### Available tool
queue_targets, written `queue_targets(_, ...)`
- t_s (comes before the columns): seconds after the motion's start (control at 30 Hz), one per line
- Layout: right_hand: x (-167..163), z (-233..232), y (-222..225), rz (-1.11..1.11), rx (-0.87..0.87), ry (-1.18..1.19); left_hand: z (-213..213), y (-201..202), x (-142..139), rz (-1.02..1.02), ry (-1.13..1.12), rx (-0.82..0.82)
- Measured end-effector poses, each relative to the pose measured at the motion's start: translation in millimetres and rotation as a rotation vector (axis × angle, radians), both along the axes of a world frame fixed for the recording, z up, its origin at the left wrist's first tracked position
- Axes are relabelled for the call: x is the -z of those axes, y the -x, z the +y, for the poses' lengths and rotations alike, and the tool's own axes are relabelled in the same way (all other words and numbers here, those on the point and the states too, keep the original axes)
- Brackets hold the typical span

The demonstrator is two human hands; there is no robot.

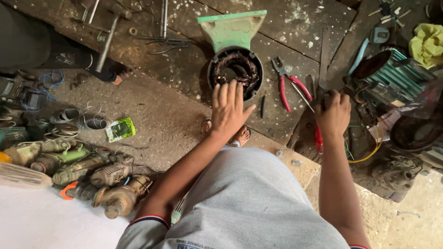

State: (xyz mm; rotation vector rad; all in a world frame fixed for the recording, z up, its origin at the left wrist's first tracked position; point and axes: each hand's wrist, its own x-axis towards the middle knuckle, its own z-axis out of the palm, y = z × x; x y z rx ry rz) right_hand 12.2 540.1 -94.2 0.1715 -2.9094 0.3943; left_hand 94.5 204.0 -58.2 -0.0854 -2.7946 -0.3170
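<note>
My left hand (pixel 229 109) reaches forward with fingers spread, fingertips touching the near rim of a round motor stator (pixel 235 69) with dark copper windings, mounted on a pale green base (pixel 232 28). My right hand (pixel 333 114) is closed around a red-handled screwdriver (pixel 318 137), its metal shaft pointing up and left toward red-handled pliers (pixel 287 83) lying on the wooden floor beside the stator.
Several old pump motors (pixel 92 177) lie at lower left. A ribbed teal motor housing (pixel 397 78) and tangled wires sit at right, a yellow cloth (pixel 427 44) at top right. A hammer (pixel 110 34) lies top left, near another person's foot (pixel 117 74).
</note>
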Motion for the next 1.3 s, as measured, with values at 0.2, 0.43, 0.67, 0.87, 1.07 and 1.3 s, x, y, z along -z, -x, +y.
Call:
queue_targets(0.2, 10, 14, -10, -0.014, 0.064, -0.097, -12, 6, -26, 0.135, 0.009, -0.034)
queue_targets(0.43, -11, -20, -24, 0.105, -0.108, 0.027, 13, 32, -49, -0.142, -0.003, 0.034)
queue_targets(0.67, -4, 0, -45, -0.08, 0.063, -0.032, 21, 27, -35, -0.185, 0.01, 0.037)
queue_targets(0.87, 16, 31, -86, -0.097, 0.009, -0.114, -22, 3, -63, 0.207, -0.088, 0.222)
queue_targets(1.07, -42, 4, -102, -0.079, 0.041, 0.397, -89, -4, -73, 0.249, -0.411, 0.017)
queue_targets(1.3, -203, -80, -68, -0.051, -0.282, 0.245, -125, 70, -55, 0.254, -0.435, -0.035)
